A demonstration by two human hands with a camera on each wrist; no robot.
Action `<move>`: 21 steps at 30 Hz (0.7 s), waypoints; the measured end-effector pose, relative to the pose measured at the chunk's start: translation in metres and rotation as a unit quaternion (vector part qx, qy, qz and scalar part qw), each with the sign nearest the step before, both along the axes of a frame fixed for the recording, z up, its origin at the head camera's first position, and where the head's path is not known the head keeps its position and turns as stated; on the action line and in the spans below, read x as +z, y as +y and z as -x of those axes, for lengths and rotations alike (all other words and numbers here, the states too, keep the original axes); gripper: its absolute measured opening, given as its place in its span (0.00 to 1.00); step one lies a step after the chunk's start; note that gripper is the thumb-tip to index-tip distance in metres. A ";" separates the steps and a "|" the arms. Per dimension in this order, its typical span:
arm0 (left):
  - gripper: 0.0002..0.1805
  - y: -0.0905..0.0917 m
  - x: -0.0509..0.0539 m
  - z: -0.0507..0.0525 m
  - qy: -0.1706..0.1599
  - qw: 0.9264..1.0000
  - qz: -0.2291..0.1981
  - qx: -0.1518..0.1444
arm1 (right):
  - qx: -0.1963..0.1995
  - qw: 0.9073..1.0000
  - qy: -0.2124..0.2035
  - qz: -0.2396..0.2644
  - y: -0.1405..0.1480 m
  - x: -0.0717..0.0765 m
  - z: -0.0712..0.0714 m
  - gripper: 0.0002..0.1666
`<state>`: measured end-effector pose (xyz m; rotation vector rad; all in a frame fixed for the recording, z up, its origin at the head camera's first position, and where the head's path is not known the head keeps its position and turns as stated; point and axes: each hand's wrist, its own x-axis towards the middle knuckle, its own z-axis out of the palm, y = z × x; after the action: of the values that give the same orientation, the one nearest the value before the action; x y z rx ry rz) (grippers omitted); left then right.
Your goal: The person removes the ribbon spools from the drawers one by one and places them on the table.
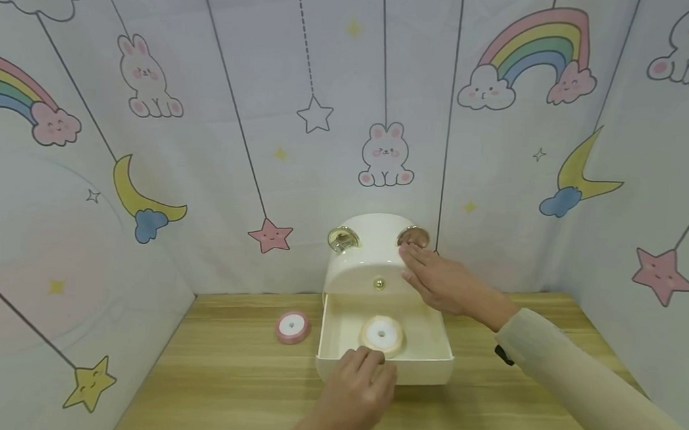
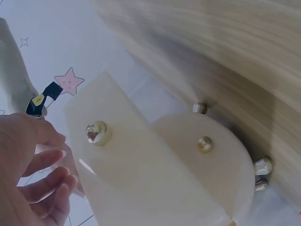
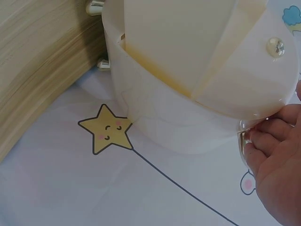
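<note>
A glossy white round-topped box [image 1: 373,236] with gold ears stands against the back, its drawer [image 1: 391,370] pulled out. Inside lies a cream ribbon spool [image 1: 382,334] with a white centre. My left hand [image 1: 360,390] is at the drawer's front rim beside that spool; its fingers [image 2: 47,183] are loosely bent with nothing visible between them. A gold knob [image 2: 99,133] on the drawer front is apart from them. My right hand [image 1: 449,284] rests with extended fingers on the box's upper right side, by the gold ear [image 3: 243,146].
A pink ribbon spool [image 1: 292,327] lies on the wood-grain table [image 1: 223,365], left of the drawer. Another gold knob [image 1: 379,283] sits on the box's upper front. Behind and at both sides hangs a printed cloth [image 1: 223,168]. The box has small gold feet [image 2: 263,166].
</note>
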<state>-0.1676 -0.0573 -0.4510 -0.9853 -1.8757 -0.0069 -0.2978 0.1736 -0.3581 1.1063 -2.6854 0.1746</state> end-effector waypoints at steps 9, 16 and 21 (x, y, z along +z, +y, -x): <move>0.08 -0.002 0.018 0.003 -0.097 0.995 -0.022 0.011 | -0.003 1.000 -0.005 0.000 0.000 0.000 0.000 0.34; 0.11 -0.009 0.035 0.007 -0.140 0.990 -0.006 0.033 | -0.009 1.000 -0.016 -0.005 0.000 0.001 0.000 0.35; 0.13 -0.013 0.045 0.012 -0.157 0.986 0.015 0.047 | -0.007 1.000 -0.009 -0.007 0.001 -0.001 0.001 0.35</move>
<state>-0.1791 -0.0705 -0.4057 -0.9584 -2.2155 -0.0827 -0.2992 0.1744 -0.3586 1.0951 -2.7124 0.1646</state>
